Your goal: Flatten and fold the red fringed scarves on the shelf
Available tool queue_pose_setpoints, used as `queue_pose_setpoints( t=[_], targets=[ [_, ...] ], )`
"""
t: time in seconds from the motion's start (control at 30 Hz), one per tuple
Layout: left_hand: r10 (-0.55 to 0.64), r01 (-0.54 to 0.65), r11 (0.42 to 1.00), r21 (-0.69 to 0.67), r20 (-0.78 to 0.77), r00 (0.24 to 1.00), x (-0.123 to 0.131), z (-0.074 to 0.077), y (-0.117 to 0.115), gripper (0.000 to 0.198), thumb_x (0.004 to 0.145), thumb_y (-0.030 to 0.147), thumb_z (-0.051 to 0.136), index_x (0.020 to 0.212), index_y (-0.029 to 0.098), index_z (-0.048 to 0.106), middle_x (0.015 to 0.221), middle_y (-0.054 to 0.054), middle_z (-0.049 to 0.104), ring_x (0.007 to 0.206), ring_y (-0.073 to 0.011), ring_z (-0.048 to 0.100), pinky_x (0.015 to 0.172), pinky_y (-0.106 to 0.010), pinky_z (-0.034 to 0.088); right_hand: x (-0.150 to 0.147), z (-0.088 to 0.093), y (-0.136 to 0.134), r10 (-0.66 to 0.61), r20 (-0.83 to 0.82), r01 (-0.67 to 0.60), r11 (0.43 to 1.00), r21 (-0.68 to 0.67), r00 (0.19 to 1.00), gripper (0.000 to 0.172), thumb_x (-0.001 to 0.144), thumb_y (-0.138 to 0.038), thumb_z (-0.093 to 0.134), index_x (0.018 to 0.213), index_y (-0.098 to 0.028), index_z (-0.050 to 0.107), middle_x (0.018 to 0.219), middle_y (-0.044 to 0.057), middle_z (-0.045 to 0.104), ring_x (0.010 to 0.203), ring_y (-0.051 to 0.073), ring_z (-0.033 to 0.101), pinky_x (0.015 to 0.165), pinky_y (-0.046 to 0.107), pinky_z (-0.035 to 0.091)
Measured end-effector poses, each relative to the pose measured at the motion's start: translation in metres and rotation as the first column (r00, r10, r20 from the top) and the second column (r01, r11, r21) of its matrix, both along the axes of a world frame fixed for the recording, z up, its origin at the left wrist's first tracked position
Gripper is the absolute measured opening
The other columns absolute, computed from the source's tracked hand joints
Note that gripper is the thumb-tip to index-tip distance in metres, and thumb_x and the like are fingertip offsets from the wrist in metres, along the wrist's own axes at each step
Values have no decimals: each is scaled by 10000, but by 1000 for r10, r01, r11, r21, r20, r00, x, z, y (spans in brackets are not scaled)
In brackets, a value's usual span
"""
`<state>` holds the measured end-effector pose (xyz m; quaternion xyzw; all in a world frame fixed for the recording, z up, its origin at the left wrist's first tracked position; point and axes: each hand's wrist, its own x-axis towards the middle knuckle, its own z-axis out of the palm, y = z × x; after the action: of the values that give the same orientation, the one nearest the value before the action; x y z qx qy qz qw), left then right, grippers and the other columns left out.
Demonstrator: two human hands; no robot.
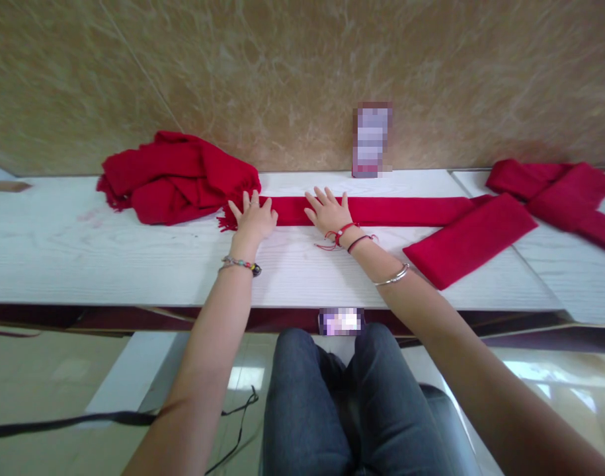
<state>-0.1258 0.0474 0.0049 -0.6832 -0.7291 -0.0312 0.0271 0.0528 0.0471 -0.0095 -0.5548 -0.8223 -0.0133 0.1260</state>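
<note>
A long red scarf [406, 211], folded into a narrow strip, lies flat across the white table. My left hand [254, 217] rests with fingers spread on its fringed left end. Farther right along the strip, my right hand [328, 213] lies flat with its fingers apart. Beyond my left hand is a loose, crumpled red scarf [178, 178] with fringe at its edges. A folded red piece of cloth [471, 241] slants across the strip's right end; I cannot tell whether it is part of the same scarf.
More folded red cloth [564, 192] lies at the far right of the white table [108, 264]. A blurred upright object [371, 139] stands by the brown marbled wall [282, 79]. Another blurred object [340, 321] is at the front edge, above my knees. A black strap [69, 423] hangs at lower left.
</note>
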Motion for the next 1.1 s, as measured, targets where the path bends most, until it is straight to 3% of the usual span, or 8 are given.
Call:
queue_pose_setpoints(
  t=[0.1, 0.2, 0.43, 0.6, 0.7, 0.8, 0.9, 1.1],
  targets=[
    [-200, 201, 974, 99, -23, 979, 5, -3, 3, 503, 929, 286, 244, 1409, 186, 354, 1533, -66, 178, 1413, -256, 113, 1120, -526, 130, -1, 0, 2, -14, 26, 15, 998, -58, 1000, 502, 952, -396, 266, 1421, -231, 334, 1501, 70, 283, 1372, 291, 223, 1050, 636, 184],
    [-277, 278, 957, -81, 26, 961, 9, -6, 10, 522, 945, 349, 198, 1449, 227, 258, 1534, -32, 178, 1407, -225, 155, 1118, -477, 181, 0, -1, 4, 1, 60, 6, 992, -125, 998, 502, 949, -395, 262, 1418, -234, 340, 1495, 68, 298, 1363, 292, 244, 1047, 626, 202],
    [68, -54, 982, -178, 72, 995, -2, -3, 11, 639, 908, 500, 185, 1469, 193, 197, 1546, -45, 104, 1413, -290, 80, 1115, -552, 88, 5, 1, 5, -27, 51, 33, 990, -137, 998, 498, 944, -356, 260, 1419, -227, 337, 1495, 71, 297, 1363, 271, 252, 1057, 619, 191],
    [219, -219, 975, 23, 27, 975, -1, 2, -1, 611, 903, 369, 268, 1418, 42, 299, 1514, -168, 194, 1399, -334, 119, 1114, -556, 85, 5, 2, 2, -74, -18, 74, 997, 8, 997, 519, 916, -287, 314, 1425, -184, 321, 1515, 101, 236, 1385, 284, 189, 1055, 652, 132],
    [13, -14, 989, 150, 10, 1000, 8, 1, 0, 561, 922, 337, 259, 1424, 91, 297, 1525, -129, 184, 1405, -296, 121, 1126, -498, 127, 2, 0, 3, -19, -10, 19, 1000, -23, 1000, 519, 925, -323, 304, 1426, -191, 319, 1512, 93, 246, 1382, 287, 196, 1058, 642, 148],
    [-237, 237, 971, 19, 19, 971, 14, -3, 7, 534, 945, 367, 216, 1444, 182, 269, 1533, -58, 184, 1406, -249, 150, 1120, -439, 190, -1, -2, 4, 6, 30, -2, 992, -130, 1000, 509, 936, -356, 280, 1414, -193, 345, 1499, 87, 284, 1369, 286, 235, 1060, 624, 182],
    [-234, 240, 962, -130, 60, 970, 15, -7, 14, 543, 948, 397, 202, 1451, 198, 251, 1526, -50, 204, 1401, -236, 176, 1118, -444, 189, 0, -1, 3, -5, 16, 6, 994, -107, 1000, 502, 936, -341, 281, 1406, -180, 355, 1493, 89, 298, 1365, 270, 248, 1070, 605, 186],
    [-159, 168, 979, -113, 90, 983, 15, -7, 12, 569, 933, 433, 212, 1446, 193, 269, 1527, -63, 188, 1403, -257, 164, 1116, -498, 165, 10, 0, 0, -143, -19, 141, 986, -89, 990, 487, 933, -355, 299, 1377, -178, 391, 1483, 104, 315, 1361, 283, 252, 1055, 638, 167]
  ],
)
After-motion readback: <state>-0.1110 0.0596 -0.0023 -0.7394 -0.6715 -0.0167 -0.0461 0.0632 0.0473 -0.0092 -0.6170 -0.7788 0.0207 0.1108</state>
